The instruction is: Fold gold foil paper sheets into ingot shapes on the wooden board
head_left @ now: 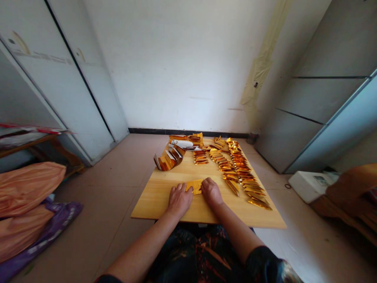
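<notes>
Both of my hands rest on the near part of a light wooden board (159, 200) that lies low in front of me. Between them is a folded gold foil sheet (194, 186). My left hand (180, 199) presses on its left end, and my right hand (211, 192) presses on its right end. The fingers hide part of the foil. Long rows of folded gold foil pieces (243, 173) run along the board's right side. A shorter row (200, 157) lies further back, near a curved stack of gold foil pieces (169, 160) and a white wrapped bundle (182, 143).
The board sits low over a beige tiled floor (118, 169), with a white wall (176, 70) behind it. Pale cabinet doors (79, 78) stand at the left, above orange bags (26, 192) and a purple bag (50, 232). A white box (310, 185) lies on the floor at the right.
</notes>
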The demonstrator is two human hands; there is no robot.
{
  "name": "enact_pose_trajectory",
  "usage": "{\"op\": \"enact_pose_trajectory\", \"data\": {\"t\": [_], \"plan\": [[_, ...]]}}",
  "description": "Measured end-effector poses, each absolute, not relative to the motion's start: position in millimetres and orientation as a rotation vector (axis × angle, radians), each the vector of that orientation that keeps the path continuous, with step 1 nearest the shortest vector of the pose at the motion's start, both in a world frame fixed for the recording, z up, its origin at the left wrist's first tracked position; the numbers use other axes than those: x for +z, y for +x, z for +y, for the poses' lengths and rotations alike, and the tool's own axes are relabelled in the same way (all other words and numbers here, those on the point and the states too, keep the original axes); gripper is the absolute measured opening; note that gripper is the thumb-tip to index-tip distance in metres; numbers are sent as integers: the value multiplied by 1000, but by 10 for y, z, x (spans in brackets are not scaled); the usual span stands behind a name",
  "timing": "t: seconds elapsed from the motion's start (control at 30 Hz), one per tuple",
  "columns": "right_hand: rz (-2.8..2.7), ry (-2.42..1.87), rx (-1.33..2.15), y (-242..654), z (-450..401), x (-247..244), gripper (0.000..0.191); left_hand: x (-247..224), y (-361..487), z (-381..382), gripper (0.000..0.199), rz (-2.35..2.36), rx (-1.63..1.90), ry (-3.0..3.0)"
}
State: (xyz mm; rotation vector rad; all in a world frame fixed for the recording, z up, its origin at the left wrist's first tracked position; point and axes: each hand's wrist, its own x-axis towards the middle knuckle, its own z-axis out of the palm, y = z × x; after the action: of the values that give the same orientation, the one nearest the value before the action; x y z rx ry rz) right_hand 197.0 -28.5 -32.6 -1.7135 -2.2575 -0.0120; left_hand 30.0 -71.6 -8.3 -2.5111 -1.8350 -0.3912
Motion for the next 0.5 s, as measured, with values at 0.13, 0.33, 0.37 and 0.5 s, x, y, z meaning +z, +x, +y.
{"op": "enact_pose_trajectory", "data": {"t": [0.13,0.33,0.37,0.5], "plan": [[-2233,-1691,-7,2025,-290,-291,17,-79,271,-679,31,-1822,-422,-2538],[-2146,-1751,30,2111,-194,-209,17,-17,250,-378,24,-1760,-470,-2662],[-2118,-1744,57,2130,-170,-204,17,-19,251,-318,24,-1773,-473,-2666],[-1971,-1599,171,2232,-120,-234,19,-81,249,-168,25,-1827,-504,-2639]]}}
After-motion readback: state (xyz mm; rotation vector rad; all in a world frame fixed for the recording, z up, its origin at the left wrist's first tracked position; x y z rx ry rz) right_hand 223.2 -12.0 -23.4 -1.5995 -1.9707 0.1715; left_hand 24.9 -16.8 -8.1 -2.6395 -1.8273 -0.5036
